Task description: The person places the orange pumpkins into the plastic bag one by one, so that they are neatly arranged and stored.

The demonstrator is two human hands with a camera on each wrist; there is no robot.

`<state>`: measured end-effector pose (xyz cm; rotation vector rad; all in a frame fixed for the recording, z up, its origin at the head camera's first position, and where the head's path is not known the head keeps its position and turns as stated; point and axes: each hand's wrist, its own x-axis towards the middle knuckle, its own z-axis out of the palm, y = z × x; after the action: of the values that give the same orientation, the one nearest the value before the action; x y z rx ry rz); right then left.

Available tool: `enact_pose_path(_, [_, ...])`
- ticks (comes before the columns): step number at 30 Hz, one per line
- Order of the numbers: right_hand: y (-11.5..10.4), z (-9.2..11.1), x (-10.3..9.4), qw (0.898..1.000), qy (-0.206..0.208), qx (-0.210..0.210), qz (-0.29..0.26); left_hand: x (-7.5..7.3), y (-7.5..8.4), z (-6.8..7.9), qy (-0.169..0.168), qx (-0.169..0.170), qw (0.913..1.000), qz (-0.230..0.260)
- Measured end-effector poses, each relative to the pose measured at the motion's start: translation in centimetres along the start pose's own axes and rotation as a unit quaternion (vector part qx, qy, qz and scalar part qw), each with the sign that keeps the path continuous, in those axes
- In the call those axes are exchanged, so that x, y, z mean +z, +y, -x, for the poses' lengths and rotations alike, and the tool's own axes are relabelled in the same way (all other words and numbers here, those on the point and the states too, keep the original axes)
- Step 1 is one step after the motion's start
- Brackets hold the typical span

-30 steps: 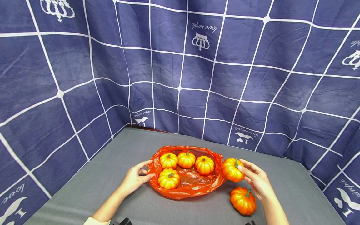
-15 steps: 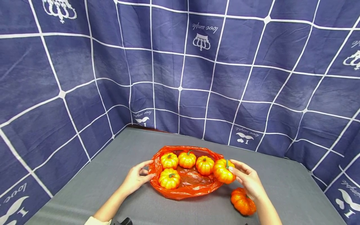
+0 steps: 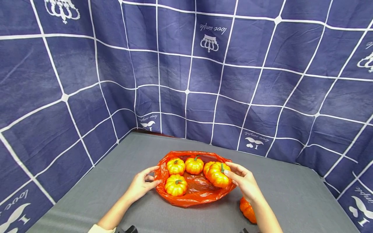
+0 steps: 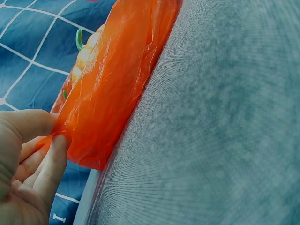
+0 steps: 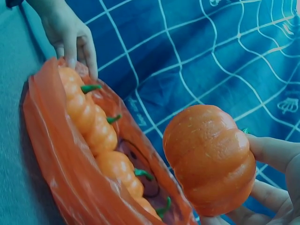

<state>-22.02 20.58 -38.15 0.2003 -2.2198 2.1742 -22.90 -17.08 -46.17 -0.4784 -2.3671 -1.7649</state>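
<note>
A red plastic bag lies wide-mouthed on the grey table, with several small yellow-orange pumpkins inside, among them a front-left pumpkin. My left hand pinches the bag's left rim between thumb and fingers, plainly so in the left wrist view, where the bag wall is drawn toward the fingertips. My right hand holds another pumpkin by its side near the green stem, over the bag's right part. In the right wrist view this held pumpkin is above the bag's rim, partly covering it.
A darker orange pumpkin sits on the table right of the bag, partly hidden by my right forearm. Behind the grey table hangs a blue curtain with white grid lines, also along the left and right sides.
My right hand has carried its pumpkin leftward from beside the bag to over its right part, now overlapping a pumpkin inside. The left hand stays at the rim.
</note>
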Motion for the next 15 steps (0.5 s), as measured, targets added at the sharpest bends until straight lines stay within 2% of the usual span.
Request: enact_pose_path(15, [1.5,-1.1,3.8,0.999,-0.039,0.022,-0.016,0.0,0.0,0.0,-0.006,0.002,0.9999,0.015])
